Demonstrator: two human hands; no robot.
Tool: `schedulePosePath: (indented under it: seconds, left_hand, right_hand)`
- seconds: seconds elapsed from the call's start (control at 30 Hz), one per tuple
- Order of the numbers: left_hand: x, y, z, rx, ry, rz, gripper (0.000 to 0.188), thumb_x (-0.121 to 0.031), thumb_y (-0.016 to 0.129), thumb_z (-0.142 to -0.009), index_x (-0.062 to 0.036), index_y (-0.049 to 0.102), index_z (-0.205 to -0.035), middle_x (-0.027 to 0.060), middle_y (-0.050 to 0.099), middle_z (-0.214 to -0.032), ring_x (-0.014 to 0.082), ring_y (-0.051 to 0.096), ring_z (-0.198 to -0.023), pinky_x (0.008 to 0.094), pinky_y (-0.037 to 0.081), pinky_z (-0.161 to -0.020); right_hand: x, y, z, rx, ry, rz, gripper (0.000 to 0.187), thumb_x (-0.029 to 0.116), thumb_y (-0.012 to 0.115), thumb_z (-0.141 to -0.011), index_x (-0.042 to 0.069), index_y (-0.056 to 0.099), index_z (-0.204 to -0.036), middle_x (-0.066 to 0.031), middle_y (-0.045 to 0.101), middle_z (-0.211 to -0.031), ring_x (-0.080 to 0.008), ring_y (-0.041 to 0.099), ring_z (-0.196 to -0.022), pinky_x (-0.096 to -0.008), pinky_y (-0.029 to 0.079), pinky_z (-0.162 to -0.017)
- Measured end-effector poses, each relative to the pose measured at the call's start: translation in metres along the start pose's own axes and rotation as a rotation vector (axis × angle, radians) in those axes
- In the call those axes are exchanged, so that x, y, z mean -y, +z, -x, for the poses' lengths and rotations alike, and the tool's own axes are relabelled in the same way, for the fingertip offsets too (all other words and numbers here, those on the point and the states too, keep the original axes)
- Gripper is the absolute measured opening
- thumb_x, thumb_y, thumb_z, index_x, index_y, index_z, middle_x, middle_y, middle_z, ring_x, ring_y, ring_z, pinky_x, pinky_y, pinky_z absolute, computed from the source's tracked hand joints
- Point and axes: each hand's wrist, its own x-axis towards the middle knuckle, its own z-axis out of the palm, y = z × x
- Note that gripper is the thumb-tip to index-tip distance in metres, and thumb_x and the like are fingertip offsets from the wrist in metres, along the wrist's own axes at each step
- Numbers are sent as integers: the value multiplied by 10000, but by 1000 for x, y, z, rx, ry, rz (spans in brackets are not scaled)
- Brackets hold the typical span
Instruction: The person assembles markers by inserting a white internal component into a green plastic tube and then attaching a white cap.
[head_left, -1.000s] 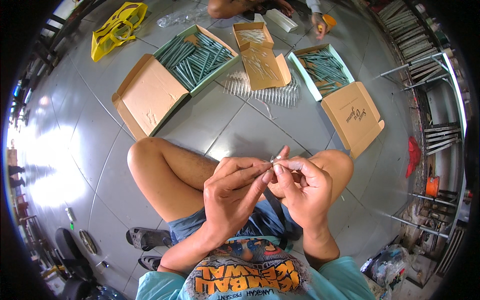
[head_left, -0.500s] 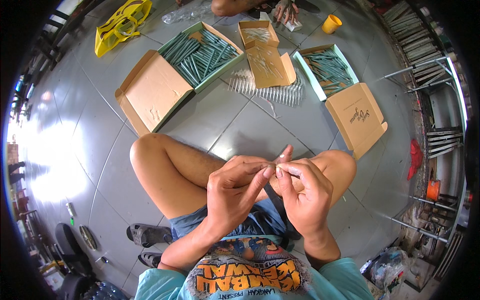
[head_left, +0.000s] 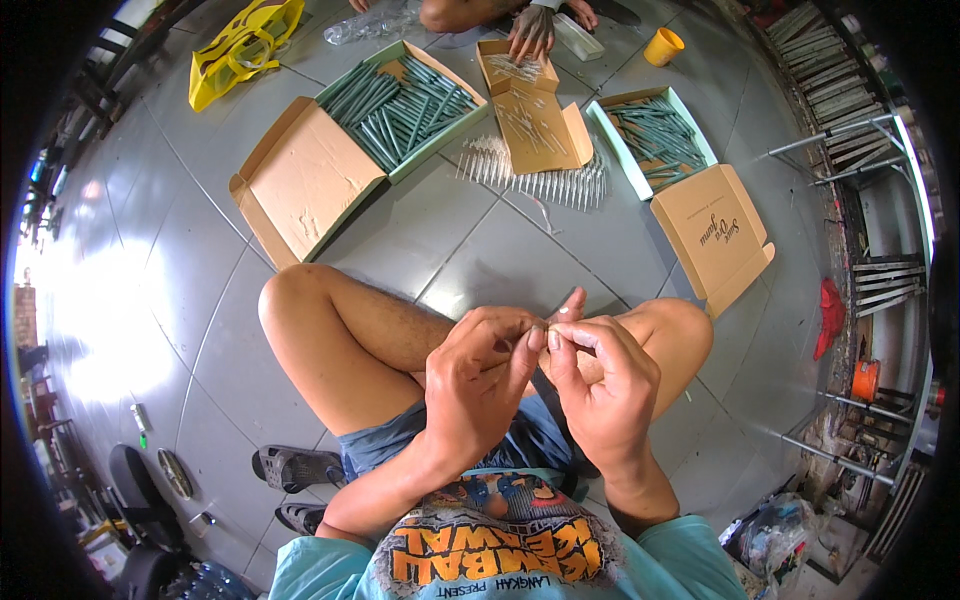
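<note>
My left hand (head_left: pixel 470 378) and my right hand (head_left: pixel 608 385) meet above my crossed legs, thumbs and fingertips pinched together. Whatever sits between those fingertips is too small to name. Ahead on the floor, a small cardboard box (head_left: pixel 484 72) holds thin whitish pieces, with more scattered on its opened lid (head_left: pixel 558 150). Beneath and beside that lid lies a row of clear pointed pieces (head_left: pixel 580 190). Another person's hand (head_left: pixel 533 35) reaches into the small box.
Slender grey-green sticks fill a large open box (head_left: pixel 436 152) at far left and a smaller open box (head_left: pixel 712 150) at far right. A yellow bag (head_left: pixel 235 55), an orange-yellow cup (head_left: pixel 663 47) and a white tray (head_left: pixel 580 40) lie farther off. Sandals (head_left: pixel 298 468) sit beside me.
The other person's hand has moved left from the white tray into the small cardboard box. My hands stay pinched together; the left wrist has shifted slightly right.
</note>
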Motion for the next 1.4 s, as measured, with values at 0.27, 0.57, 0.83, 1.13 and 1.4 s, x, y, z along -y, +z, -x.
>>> schedulePosePath:
  seconds: [0.27, 0.57, 0.83, 1.13, 1.4]
  left_hand:
    - [0, -5, 0, 104, -241, 342, 138, -64, 675, -938, 60, 700, -994, 113, 692, -989, 132, 638, -920, 271, 522, -796]
    - [13, -7, -9, 59, 220, -109, 127, -17, 744, -827, 21, 706, -943, 110, 704, -908, 249, 669, -755, 315, 533, -673]
    - [6, 1, -2, 26, -17, 23, 109, -59, 713, -898, 28, 688, -959, 85, 699, -915, 161, 645, -712, 269, 523, -650]
    - [18, 1, 1, 107, -288, 448, 186, -121, 646, -982, 58, 662, -1031, 66, 699, -960, 76, 625, -831, 232, 521, -748]
    - [15, -3, -2, 132, -436, 583, 192, -113, 632, -991, 67, 650, -1054, 66, 694, -981, 91, 620, -920, 246, 516, -830]
  right_hand:
    - [-3, -1, 0, -8, 32, -15, 106, -9, 719, -839, -22, 643, -912, -128, 700, -856, -293, 703, -790, -356, 550, -703]
    - [-6, 0, -1, 8, -78, 127, 143, -18, 719, -826, -6, 624, -932, -121, 680, -830, -302, 684, -763, -379, 551, -731]
    - [-5, 4, 2, 2, 22, 57, 114, 10, 714, -851, -7, 631, -928, -133, 689, -850, -300, 691, -784, -369, 551, -726]
    - [-8, 4, 0, 10, 124, -125, 76, 0, 675, -916, -63, 634, -928, -98, 700, -839, -151, 709, -796, -253, 559, -698]
    - [-9, 4, 0, 10, 251, -270, 101, 8, 674, -927, -84, 631, -933, -85, 703, -855, -124, 696, -803, -235, 554, -701]
